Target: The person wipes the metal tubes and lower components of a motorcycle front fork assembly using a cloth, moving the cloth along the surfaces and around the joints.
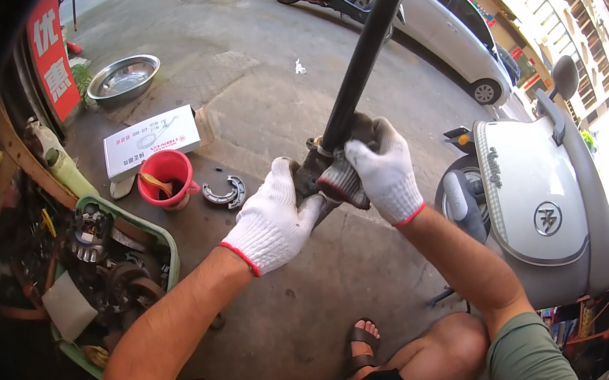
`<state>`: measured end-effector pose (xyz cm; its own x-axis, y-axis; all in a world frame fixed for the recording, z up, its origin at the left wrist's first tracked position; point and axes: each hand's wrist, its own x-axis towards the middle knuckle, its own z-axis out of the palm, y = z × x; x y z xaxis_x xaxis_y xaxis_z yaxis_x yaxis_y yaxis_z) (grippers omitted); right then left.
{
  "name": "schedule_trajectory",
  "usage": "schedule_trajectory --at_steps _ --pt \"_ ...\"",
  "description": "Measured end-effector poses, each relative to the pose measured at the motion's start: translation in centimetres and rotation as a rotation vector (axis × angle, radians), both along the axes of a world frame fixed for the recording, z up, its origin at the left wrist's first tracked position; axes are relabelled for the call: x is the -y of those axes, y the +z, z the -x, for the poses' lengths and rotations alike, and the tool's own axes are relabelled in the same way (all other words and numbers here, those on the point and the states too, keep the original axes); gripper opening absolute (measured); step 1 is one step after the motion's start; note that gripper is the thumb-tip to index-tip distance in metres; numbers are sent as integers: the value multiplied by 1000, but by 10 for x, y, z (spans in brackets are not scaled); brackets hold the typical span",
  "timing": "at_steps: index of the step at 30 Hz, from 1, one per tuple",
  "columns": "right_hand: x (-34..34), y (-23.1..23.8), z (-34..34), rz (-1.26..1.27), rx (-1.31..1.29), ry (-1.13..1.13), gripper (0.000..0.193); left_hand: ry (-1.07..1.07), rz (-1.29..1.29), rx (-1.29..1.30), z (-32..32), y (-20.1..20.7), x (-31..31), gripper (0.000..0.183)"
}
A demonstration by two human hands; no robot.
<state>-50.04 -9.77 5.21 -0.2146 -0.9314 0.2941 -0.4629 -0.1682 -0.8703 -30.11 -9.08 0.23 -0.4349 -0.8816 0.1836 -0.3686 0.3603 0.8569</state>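
Observation:
A long black tube point(367, 53) slants down from the top of the view and ends in a dirty metal fitting point(310, 174) in front of me. Both my hands wear white knit gloves with red cuffs. My left hand point(275, 211) is closed around the lower end of the fitting, thumb on its near side. In my right hand point(385, 168) is a grimy grey knit cloth point(344, 178), possibly an old glove, pressed against the fitting just under the tube. Part of the fitting is hidden behind the cloth and fingers.
Left of my hands lie curved brake shoes point(225, 192), a red plastic jug point(167, 176) and a white box point(151, 141). A green crate point(171, 252) holds greasy parts. Farther off sits a metal basin point(123, 78). A silver scooter point(534, 188) stands close on the right; a car point(450, 26) is parked behind.

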Motion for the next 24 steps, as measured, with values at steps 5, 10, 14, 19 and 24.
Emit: schedule_trajectory --at_steps 5,10,14,19,24 --pt "-20 -9 16 -23 102 94 21 -55 -89 -49 -10 -8 25 48" --pt "-34 -31 54 18 174 54 30 -48 -226 -123 -17 -2 53 40" --pt "-36 -45 62 -38 223 32 32 -25 -251 -228 -24 -14 76 40" --pt "-31 -58 76 -87 395 87 48 -18 -302 -223 -27 -19 87 29" --pt "-28 -55 79 -146 268 4 61 -4 -236 -200 -24 -18 86 33"
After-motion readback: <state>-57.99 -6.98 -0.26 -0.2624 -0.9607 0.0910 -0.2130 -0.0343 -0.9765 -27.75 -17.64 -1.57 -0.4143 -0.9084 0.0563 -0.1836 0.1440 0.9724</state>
